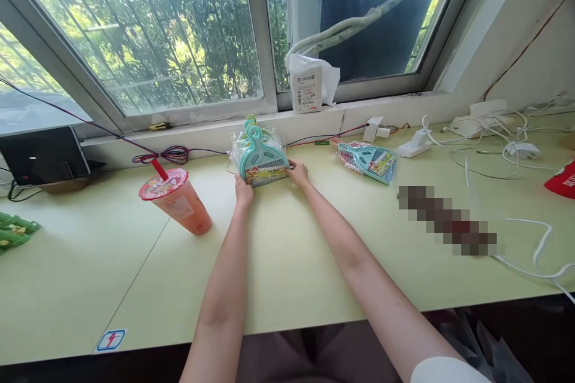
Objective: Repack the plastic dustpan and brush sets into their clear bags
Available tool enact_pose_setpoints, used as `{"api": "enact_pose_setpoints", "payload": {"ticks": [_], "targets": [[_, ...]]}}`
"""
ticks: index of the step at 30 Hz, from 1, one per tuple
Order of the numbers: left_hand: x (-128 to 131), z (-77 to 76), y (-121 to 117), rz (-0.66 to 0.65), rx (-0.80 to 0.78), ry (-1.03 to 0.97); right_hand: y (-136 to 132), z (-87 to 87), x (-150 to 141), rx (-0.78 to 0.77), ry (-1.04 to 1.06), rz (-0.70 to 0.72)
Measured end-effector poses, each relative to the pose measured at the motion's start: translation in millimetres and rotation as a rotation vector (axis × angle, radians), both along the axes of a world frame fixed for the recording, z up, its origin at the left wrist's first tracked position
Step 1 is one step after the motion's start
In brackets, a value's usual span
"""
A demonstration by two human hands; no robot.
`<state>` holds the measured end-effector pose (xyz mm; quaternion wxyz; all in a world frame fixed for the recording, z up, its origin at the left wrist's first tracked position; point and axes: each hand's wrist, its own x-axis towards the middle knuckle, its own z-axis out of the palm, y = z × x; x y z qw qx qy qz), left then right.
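Observation:
Upright near the back of the table stands a small bunch of turquoise toy-sized dustpans [263, 152] in clear plastic wrap, with a yellow printed label on the front one. My left hand [244, 192] grips their lower left corner. At the lower right side, my right hand [297, 172] has its fingers bent around the edge. Both thumbs face the front; the fingertips behind are hidden. To the right lies another wrapped turquoise dustpan [371, 160], flat and apart from my hands. A lidded cup of orange-pink drink [191, 206] with a red straw stands left of my left hand.
A black tablet [45, 158] leans at the far left. Coiled dark cable [175, 155] runs along the back. A white box [308, 90] sits on the sill. Power strip [415, 142] and white cords crowd the right, near a blurred-out item [449, 221] and something red [561, 181].

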<state>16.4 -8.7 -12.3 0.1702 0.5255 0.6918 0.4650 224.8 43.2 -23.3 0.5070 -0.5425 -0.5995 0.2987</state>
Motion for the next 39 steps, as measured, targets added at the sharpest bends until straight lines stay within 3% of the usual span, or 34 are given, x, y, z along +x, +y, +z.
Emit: {"api": "enact_pose_setpoints", "payload": {"ticks": [8,14,20,23,31,39], "targets": [[1,0.7,-2,0.032,0.008,0.033,-10,0.2,4,0.020,-0.049,0.145],[3,6.5,-13,0.130,0.139,0.129,-19,6.1,2,0.019,-0.062,0.172],[5,5.1,-20,-0.016,0.208,0.159,-21,6.5,3,0.033,-0.029,0.191],[2,3.6,-21,-0.001,0.172,0.084,-23,6.1,3,0.030,-0.002,0.204],[-5,4.2,-10,0.087,0.162,0.077,-18,9.0,1,0.056,-0.145,0.053],[-4,5.2,-14,0.104,0.188,0.091,-19,10.7,3,0.039,-0.194,0.008]]}}
